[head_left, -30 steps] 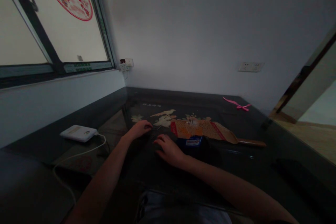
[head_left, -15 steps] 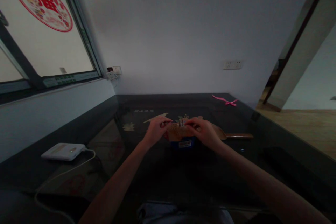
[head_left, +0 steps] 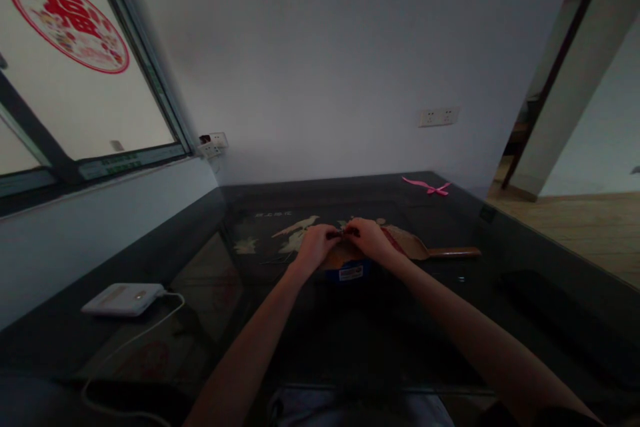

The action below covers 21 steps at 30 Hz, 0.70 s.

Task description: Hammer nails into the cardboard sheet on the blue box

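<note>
My left hand (head_left: 316,245) and my right hand (head_left: 367,237) meet over the middle of a dark glass-topped table (head_left: 450,293). Both pinch a small dark thing between their fingertips; it is too small and dim to name. Under the hands lies a brown paper fan (head_left: 406,242) with a wooden handle (head_left: 453,253) pointing right. A small blue box (head_left: 351,271) with a white label sits just beneath the fan's near edge.
A white power bank (head_left: 123,299) with a white cable (head_left: 135,341) lies at the left. A pink ribbon (head_left: 428,185) rests at the table's far right corner. Wall sockets (head_left: 439,116) and a window with a red paper decoration (head_left: 67,18) border the table. A doorway opens right.
My hands rose from the tabletop to the fan, then drew together into a fingertip pinch above it. The view panned right.
</note>
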Each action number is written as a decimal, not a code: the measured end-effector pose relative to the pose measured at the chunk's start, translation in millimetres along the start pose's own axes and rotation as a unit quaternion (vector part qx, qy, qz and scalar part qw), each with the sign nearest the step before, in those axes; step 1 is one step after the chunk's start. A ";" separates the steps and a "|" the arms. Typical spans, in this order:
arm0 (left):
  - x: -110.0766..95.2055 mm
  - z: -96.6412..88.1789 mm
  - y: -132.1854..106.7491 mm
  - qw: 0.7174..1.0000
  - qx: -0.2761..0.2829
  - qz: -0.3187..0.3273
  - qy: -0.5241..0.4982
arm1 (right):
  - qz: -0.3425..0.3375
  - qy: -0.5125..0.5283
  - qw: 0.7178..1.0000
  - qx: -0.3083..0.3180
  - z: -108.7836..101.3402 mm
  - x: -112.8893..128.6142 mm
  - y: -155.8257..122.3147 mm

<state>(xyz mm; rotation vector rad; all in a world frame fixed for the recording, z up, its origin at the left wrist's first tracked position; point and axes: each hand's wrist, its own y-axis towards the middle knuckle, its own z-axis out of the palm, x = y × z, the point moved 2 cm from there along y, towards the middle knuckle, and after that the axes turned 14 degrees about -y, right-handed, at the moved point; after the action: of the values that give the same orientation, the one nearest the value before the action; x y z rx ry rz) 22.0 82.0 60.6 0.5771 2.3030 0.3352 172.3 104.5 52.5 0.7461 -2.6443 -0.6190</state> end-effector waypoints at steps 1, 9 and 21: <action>-0.3 0.2 0.1 1.000 -0.001 0.003 0.013 | -0.005 -0.001 1.000 -0.004 -0.7 1.3 -1.1; 3.3 2.5 -2.4 0.999 -0.009 0.024 0.026 | 0.048 0.068 0.995 -0.063 -1.3 3.7 -2.8; 44.8 -38.6 -8.4 0.959 -0.163 0.000 -0.232 | 0.072 0.049 0.995 -0.045 1.6 5.8 -6.3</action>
<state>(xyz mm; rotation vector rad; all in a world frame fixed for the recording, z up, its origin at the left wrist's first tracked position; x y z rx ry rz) -36.4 94.2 57.9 0.4327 1.7500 0.5082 169.5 96.9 49.2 0.5410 -2.5345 -0.6385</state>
